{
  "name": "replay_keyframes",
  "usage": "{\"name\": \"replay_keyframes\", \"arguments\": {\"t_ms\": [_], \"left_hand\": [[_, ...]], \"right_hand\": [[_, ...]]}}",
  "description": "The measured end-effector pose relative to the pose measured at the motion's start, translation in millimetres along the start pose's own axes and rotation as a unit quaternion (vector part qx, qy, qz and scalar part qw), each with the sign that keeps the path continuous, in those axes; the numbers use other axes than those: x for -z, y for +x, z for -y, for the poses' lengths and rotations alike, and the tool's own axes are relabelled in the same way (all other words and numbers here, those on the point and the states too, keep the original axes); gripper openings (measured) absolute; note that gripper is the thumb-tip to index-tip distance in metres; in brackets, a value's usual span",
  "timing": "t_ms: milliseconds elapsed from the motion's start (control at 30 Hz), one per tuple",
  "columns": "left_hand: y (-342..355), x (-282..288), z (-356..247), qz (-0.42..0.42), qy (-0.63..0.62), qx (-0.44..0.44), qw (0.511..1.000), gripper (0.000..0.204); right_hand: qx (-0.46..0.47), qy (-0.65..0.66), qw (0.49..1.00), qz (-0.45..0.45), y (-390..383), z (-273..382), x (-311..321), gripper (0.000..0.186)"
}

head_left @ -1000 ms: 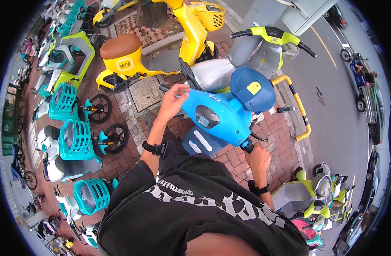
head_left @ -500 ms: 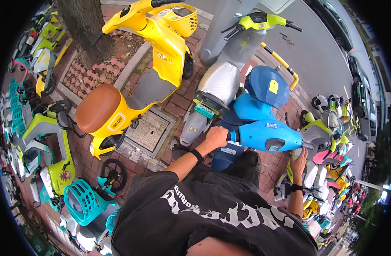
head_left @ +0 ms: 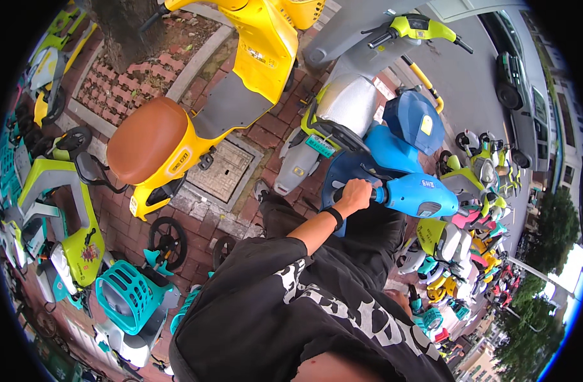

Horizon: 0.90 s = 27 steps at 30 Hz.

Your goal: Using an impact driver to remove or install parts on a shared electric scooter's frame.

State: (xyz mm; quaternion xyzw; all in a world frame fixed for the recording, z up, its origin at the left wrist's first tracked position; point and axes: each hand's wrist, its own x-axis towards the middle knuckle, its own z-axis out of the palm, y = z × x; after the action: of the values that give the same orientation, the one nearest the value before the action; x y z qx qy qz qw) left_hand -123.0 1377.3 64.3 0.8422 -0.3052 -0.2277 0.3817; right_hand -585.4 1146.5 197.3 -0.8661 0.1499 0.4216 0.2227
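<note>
On the red brick pavement (head_left: pixel 266 135), just beyond the black T-shirt (head_left: pixel 253 312) and right of centre, stands a blue scooter (head_left: pixel 393 151) with a blue handlebar cover (head_left: pixel 415 193). The left grip (head_left: pixel 355 195) is closed around the black handle (head_left: pixel 377 193) at the cover's left end, a black wristband (head_left: pixel 334 218) behind it; the right grip is out of view, so I cannot tell whether it holds anything. Close beside, on the left, is a grey-and-green scooter (head_left: pixel 298 167) with a silver seat (head_left: pixel 348 102); farther left stands a yellow scooter (head_left: pixel 261 54) with a brown seat (head_left: pixel 145 140), and a teal basket (head_left: pixel 124 296) sits lower down
</note>
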Motion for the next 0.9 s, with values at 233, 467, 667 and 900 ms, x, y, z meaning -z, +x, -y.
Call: {"name": "replay_keyframes", "arguments": {"t_ms": [233, 467, 667, 900], "left_hand": [[2.0, 2.4, -1.1, 0.063, 0.012, 0.001, 0.998, 0.017], [11.8, 4.2, -19.5, 0.104, 0.075, -0.020, 0.992, 0.025], [21.0, -11.4, -37.3, 0.097, 0.098, -0.047, 0.989, 0.032], [17.7, -38.6, -40.3, 0.083, 0.129, -0.098, 0.983, 0.032]], "right_hand": [[-0.131, 0.327, 0.907, -0.233, 61.5, 108.5, 28.6, 0.030], [-0.155, 0.416, 0.866, -0.231, 80.8, 147.7, -39.4, 0.034], [-0.279, 0.500, 0.796, -0.195, 73.2, 133.4, -178.1, 0.025], [-0.497, 0.585, 0.532, -0.356, 49.9, 179.5, -289.3, 0.028]]}}
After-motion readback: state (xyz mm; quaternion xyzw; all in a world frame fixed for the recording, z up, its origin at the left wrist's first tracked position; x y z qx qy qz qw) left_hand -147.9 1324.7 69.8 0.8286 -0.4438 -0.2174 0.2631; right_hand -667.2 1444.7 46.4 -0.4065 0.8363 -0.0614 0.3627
